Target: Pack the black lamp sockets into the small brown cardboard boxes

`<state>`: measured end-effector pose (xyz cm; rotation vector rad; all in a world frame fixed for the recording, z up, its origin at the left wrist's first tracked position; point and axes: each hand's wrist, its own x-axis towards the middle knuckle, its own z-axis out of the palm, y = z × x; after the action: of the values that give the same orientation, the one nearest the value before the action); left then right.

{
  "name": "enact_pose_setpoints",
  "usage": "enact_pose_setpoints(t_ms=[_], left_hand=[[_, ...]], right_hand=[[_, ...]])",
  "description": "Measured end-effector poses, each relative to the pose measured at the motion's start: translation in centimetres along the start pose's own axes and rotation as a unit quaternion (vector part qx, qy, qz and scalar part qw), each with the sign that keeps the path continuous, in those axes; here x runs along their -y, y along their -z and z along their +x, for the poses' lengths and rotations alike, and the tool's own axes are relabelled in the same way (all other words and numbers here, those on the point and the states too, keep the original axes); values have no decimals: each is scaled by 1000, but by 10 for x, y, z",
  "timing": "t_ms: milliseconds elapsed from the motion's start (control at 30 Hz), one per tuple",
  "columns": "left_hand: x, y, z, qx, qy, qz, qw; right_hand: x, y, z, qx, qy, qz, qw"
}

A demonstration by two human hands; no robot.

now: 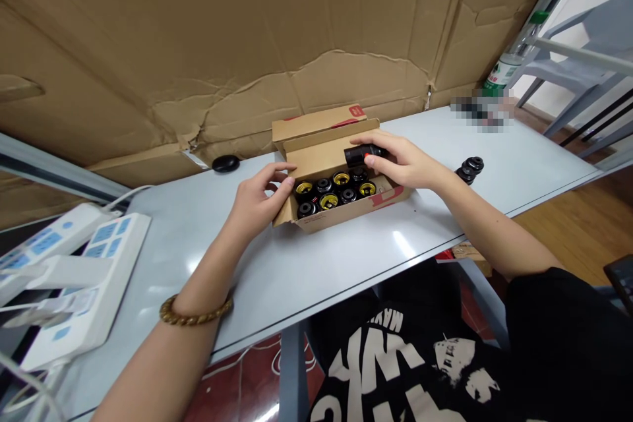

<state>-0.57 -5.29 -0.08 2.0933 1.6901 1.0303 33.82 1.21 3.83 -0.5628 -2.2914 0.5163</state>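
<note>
An open cardboard box [341,216] with red print stands on the table, its lid folded back. Several black cylinders fill it upright in rows, some showing yellow rings at the top, like the yellow-ringed one [329,202] in front. My left hand [264,198] grips the box's left end, thumb on the rim and fingers along the flap. Above the box's right part, my right hand [400,159] holds a black flashlight [357,156] with a red button, lying nearly level between thumb and fingers. More small black pieces [469,170] lie to the right of that hand.
A cardboard wall [257,26] rises behind the white table [356,264]. White power strips [93,277] with plugs and cables occupy the left side. A black oval object [225,163] rests near the back edge. A green-capped bottle [514,59] stands at the far right.
</note>
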Motion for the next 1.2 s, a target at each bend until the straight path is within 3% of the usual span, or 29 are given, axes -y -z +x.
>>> enact_pose_setpoints(t_ms=[167,400,667,900,1067,1200], left_hand=[[-2,2,0,3,1,0,1000],[-6,2,1,5,-1,1,1000],[-9,2,2,9,-2,-10,1000],[-8,2,3,12,-8,-13,1000],[-9,2,3,10,-9,-13,1000],[-9,3,4,14,-6,-8,1000]], right_hand=[[1,2,0,-39,43,0,998],[0,9,-1,-97,-30,34,994],[-2,7,-1,-131,-14,24,991],[-3,8,-3,-95,-23,44,994],[-4,10,-4,-92,20,41,995],[-4,13,-3,-97,-37,53,993]])
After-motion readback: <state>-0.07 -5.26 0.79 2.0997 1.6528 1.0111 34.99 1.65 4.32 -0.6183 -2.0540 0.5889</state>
